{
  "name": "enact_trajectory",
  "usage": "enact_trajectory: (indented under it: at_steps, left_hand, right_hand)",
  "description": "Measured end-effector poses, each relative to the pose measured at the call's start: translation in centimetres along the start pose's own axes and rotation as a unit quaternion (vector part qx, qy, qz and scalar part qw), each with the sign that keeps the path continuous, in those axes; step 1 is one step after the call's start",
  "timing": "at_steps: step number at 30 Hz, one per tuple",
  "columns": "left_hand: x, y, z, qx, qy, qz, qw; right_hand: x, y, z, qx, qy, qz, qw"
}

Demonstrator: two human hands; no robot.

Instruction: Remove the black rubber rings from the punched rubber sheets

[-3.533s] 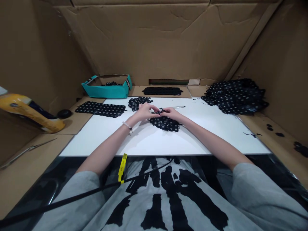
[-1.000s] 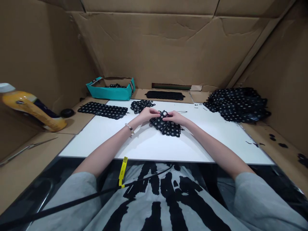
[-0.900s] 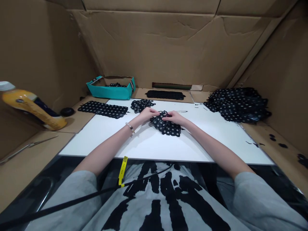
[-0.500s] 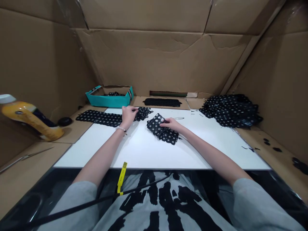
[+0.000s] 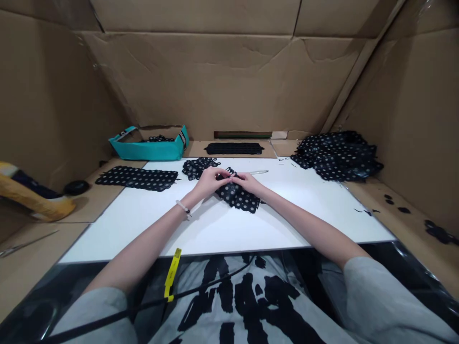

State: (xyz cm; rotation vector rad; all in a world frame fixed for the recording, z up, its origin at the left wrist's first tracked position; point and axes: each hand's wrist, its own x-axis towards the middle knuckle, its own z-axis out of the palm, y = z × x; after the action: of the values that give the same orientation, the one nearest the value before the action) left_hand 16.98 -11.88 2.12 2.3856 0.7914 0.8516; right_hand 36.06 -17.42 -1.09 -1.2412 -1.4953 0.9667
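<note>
A crumpled piece of black lace with white dots [image 5: 237, 198] lies on the white board [image 5: 272, 224], and its upper edge is gathered up between my hands. My left hand [image 5: 211, 183] and my right hand [image 5: 247, 182] meet fingertip to fingertip and pinch that edge. A smaller tangle of black lace [image 5: 199, 167] sits just beyond my left hand, not touching it. A white pen-like stick [image 5: 258, 172] lies beyond my right hand.
A flat dotted lace panel [image 5: 136, 178] and a dark lace strip [image 5: 234, 148] lie on cardboard. A large dotted lace heap [image 5: 335, 156] sits right, a teal box [image 5: 147, 148] holds black scraps, and a yellow bottle [image 5: 32, 205] lies left.
My left hand has returned from the small lace tangle to the dotted piece, and both hands pinch it together. The view has shifted slightly, moving the scene left.
</note>
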Motion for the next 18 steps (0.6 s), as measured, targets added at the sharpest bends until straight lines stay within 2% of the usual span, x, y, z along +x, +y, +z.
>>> enact_trajectory:
  at_steps: [4,7,8,10,12,14,18]
  left_hand:
    - [0.5,-1.4,0.1,-0.105,-0.001,-0.099,0.99]
    - [1.0,-2.8,-0.8,-0.167,-0.005,-0.165,0.972]
    - [1.2,-3.4,-1.4,-0.18,0.001,-0.179,0.967]
    - [1.6,-4.5,-2.9,-0.18,0.058,-0.192,0.963]
    - [1.9,-5.9,-4.2,-0.145,0.15,-0.194,0.959]
    - [1.9,-7.2,-4.9,-0.075,0.21,-0.192,0.956]
    - [1.5,-8.4,-4.8,0.114,0.236,-0.183,0.947]
  right_hand:
    - [-0.4,-0.4,-1.0,-0.018,-0.052,0.042,0.998]
    - [-0.6,-0.6,-1.3,-0.031,-0.075,0.057,0.995]
    - [-0.7,-0.7,-1.3,-0.033,-0.068,0.06,0.995]
    - [-0.6,-0.7,-1.1,-0.034,-0.05,0.067,0.996]
    - [-0.7,-0.6,-0.9,-0.028,-0.039,0.08,0.996]
    - [-0.7,-0.5,-0.8,-0.022,-0.039,0.094,0.995]
    - [-1.0,-0.6,-0.7,-0.014,-0.03,0.098,0.995]
